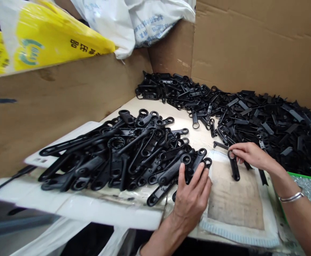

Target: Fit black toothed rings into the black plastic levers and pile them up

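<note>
My right hand [250,154] pinches a small black plastic lever with a ring at one end [234,169], held over a brown cloth pad [235,199]. My left hand [191,195] rests with its fingers apart at the right edge of a heap of larger black plastic crank-like arms [112,153] with ring-shaped ends. Its fingertips touch a couple of these arms, and the palm is hidden from me. Beside my right fingers, a thin black L-shaped piece [221,145] lies at the top of the pad.
A large pile of small black parts [273,124] spreads along the back and right. At far right stands a green-rimmed tray [309,188] of small shiny metal pieces. Cardboard walls [259,46] enclose the table; white and yellow bags [59,39] hang over the left one.
</note>
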Motion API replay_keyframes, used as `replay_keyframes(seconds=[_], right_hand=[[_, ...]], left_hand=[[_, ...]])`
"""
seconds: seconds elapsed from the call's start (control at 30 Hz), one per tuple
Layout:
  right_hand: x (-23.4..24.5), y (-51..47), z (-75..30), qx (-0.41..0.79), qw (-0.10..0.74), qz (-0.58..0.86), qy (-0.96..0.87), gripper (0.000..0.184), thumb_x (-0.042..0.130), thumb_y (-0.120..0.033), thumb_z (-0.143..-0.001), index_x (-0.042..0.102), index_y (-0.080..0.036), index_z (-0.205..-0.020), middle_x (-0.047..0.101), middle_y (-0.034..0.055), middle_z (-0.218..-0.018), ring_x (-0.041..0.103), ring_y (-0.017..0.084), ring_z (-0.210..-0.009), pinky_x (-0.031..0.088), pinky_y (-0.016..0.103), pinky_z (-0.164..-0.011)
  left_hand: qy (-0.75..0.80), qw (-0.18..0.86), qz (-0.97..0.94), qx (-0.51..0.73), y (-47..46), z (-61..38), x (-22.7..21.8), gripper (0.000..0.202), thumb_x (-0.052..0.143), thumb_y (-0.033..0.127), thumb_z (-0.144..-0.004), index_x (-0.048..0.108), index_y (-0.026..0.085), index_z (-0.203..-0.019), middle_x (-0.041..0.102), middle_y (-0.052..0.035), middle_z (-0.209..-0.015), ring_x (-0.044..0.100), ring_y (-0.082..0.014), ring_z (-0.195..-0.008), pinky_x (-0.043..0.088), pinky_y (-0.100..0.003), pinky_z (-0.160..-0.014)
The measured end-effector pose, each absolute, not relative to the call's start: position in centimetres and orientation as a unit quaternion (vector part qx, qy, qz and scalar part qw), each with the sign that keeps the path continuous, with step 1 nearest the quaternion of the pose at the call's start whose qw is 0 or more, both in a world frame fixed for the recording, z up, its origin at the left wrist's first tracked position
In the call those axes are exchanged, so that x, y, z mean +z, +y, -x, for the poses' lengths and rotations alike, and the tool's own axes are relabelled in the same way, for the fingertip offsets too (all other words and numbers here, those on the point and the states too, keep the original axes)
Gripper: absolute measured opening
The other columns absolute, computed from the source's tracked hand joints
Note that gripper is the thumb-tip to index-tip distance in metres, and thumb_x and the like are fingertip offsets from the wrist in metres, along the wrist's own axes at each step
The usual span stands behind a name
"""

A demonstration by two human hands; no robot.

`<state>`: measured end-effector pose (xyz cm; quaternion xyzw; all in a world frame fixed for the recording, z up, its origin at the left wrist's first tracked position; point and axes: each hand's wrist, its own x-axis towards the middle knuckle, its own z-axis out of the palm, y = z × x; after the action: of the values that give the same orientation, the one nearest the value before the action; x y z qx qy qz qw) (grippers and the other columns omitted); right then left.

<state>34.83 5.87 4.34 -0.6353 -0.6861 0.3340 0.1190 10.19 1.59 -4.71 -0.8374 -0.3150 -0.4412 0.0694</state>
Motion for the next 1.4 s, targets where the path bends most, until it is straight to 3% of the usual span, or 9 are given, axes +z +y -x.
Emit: replay_keyframes(seconds=[0.17, 0.3, 0.4, 0.5, 0.67, 0.8, 0.93, 1.17, 1.4], right_hand=[[5.6, 6.6, -33.5, 0.241, -0.051, 0.578, -0.778, 0.028, 0.044, -0.024, -0.092, 0.070, -0.024, -0.080, 0.069, -0.0014, -0.069, 0.062, 0.013, -0.062, 0.042, 0.023, -0.062], [6.9, 10.2, -33.8, 0.179, -0.069, 0.613, -0.766, 0.032, 0.044, -0.031, -0.094, 0.069, -0.023, -0.077, 0.065, -0.0022, -0.058, 0.061, 0.013, -0.057, 0.041, 0.022, -0.059], [6.5, 14.7, -33.4, 0.008, -0.075, 0.658, -0.749, 0.031, 0.041, -0.024, -0.096, 0.071, -0.022, -0.092, 0.073, 0.0035, -0.081, 0.067, 0.016, -0.079, 0.045, 0.023, -0.071], [4.6, 18.9, -32.2, -0.069, -0.098, 0.668, -0.735, 0.034, 0.039, -0.011, -0.093, 0.070, -0.018, -0.104, 0.072, 0.0118, -0.106, 0.063, 0.022, -0.102, 0.045, 0.028, -0.080], [1.8, 22.4, -31.3, -0.109, -0.117, 0.677, -0.718, 0.037, 0.034, -0.010, -0.094, 0.062, -0.010, -0.118, 0.065, 0.0205, -0.117, 0.056, 0.027, -0.111, 0.045, 0.034, -0.085], [1.9, 23.6, -31.9, -0.115, -0.125, 0.682, -0.712, 0.033, 0.040, -0.024, -0.097, 0.061, -0.020, -0.122, 0.066, 0.0138, -0.116, 0.056, 0.025, -0.109, 0.046, 0.032, -0.081], [2.1, 24.6, -31.5, -0.108, -0.131, 0.694, -0.700, 0.028, 0.047, -0.036, -0.095, 0.070, -0.024, -0.106, 0.069, 0.0116, -0.110, 0.059, 0.025, -0.106, 0.046, 0.031, -0.077], [1.1, 25.3, -29.3, -0.094, -0.121, 0.724, -0.673, 0.031, 0.046, -0.024, -0.093, 0.073, -0.015, -0.104, 0.070, 0.0213, -0.108, 0.064, 0.031, -0.103, 0.048, 0.038, -0.077], [3.1, 23.7, -30.7, -0.055, -0.095, 0.701, -0.704, 0.024, 0.052, -0.022, -0.090, 0.075, -0.021, -0.096, 0.074, 0.0115, -0.102, 0.066, 0.025, -0.102, 0.048, 0.029, -0.079]], left_hand=[[-0.316, 0.065, 0.835, -0.446, 1.5, -10.1, -4.7, 0.014, 0.056, 0.008, -0.090, 0.069, 0.010, -0.090, 0.075, -0.0112, -0.107, 0.063, -0.0273, -0.118, 0.013, -0.062, -0.119], [-0.317, 0.054, 0.831, -0.454, 1.4, -10.1, -4.7, 0.013, 0.056, 0.008, -0.089, 0.069, 0.008, -0.088, 0.075, -0.0117, -0.106, 0.062, -0.0280, -0.119, 0.012, -0.061, -0.120], [-0.319, 0.050, 0.830, -0.455, 1.4, -10.1, -4.8, 0.014, 0.055, 0.007, -0.089, 0.069, 0.009, -0.086, 0.075, -0.0125, -0.106, 0.059, -0.0290, -0.123, 0.014, -0.062, -0.120], [-0.318, 0.052, 0.825, -0.464, 1.4, -10.1, -4.9, 0.016, 0.054, 0.007, -0.089, 0.070, 0.010, -0.086, 0.075, -0.0132, -0.107, 0.057, -0.0305, -0.126, 0.018, -0.064, -0.118], [-0.311, 0.059, 0.827, -0.465, 1.5, -10.0, -5.1, 0.023, 0.049, 0.009, -0.091, 0.071, 0.011, -0.085, 0.075, -0.0127, -0.106, 0.054, -0.0295, -0.129, 0.018, -0.064, -0.118], [-0.310, 0.060, 0.823, -0.473, 1.6, -10.1, -5.3, 0.026, 0.047, 0.007, -0.089, 0.071, 0.011, -0.081, 0.075, -0.0124, -0.103, 0.051, -0.0303, -0.132, 0.017, -0.064, -0.118], [-0.315, 0.054, 0.821, -0.473, 1.5, -10.3, -5.4, 0.030, 0.044, 0.003, -0.088, 0.071, 0.011, -0.080, 0.076, -0.0114, -0.103, 0.054, -0.0287, -0.128, 0.016, -0.063, -0.119], [-0.316, 0.071, 0.817, -0.476, 1.7, -10.5, -5.6, 0.029, 0.046, 0.005, -0.089, 0.070, 0.011, -0.075, 0.076, -0.0100, -0.098, 0.057, -0.0271, -0.124, 0.017, -0.065, -0.118], [-0.315, 0.065, 0.816, -0.481, 1.8, -10.4, -5.5, 0.030, 0.044, 0.004, -0.091, 0.070, 0.012, -0.077, 0.076, -0.0100, -0.097, 0.051, -0.0259, -0.132, 0.017, -0.063, -0.119]])
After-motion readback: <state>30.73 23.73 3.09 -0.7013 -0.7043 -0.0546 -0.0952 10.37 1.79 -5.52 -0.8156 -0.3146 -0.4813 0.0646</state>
